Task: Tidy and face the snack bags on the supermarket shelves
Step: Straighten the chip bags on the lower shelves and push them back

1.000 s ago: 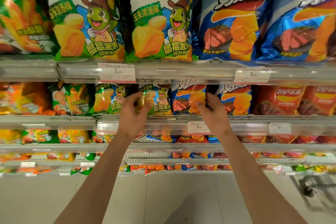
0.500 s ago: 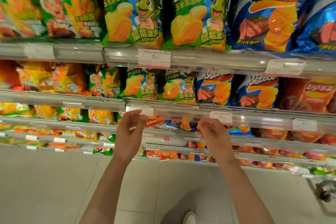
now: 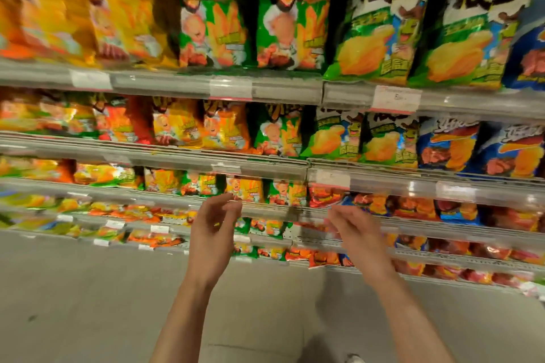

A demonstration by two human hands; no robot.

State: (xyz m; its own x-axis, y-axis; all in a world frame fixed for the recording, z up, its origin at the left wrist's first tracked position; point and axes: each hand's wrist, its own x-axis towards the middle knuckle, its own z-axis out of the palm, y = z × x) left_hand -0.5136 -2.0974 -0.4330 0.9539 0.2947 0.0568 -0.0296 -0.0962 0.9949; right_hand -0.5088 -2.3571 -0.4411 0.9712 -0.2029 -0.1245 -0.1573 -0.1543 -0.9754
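Note:
Snack bags fill several tiers of shelving. Large green fry bags point(image 3: 292, 15) and green-and-white chip bags point(image 3: 380, 23) stand on the top tier. Small green chip bags point(image 3: 336, 135) and blue bags point(image 3: 448, 147) stand on the tier below. A lower tier holds small yellow and green bags point(image 3: 244, 190). My left hand point(image 3: 213, 233) hovers in front of that lower tier, fingers apart, holding nothing. My right hand point(image 3: 358, 233) is beside it, also empty with fingers loosely spread. Both hands are clear of the bags. The picture is blurred.
Grey shelf rails with white price tags point(image 3: 396, 99) run along each tier's front edge. Lower tiers point(image 3: 265, 228) stick out toward me with small red and orange packs. Grey tiled floor point(image 3: 88, 303) lies beneath. A shoe tip point(image 3: 354, 359) shows at the bottom.
The view has swung left along the aisle, so the blue bags now sit at the right. Both hands let go of the bags on the second tier and dropped down, empty.

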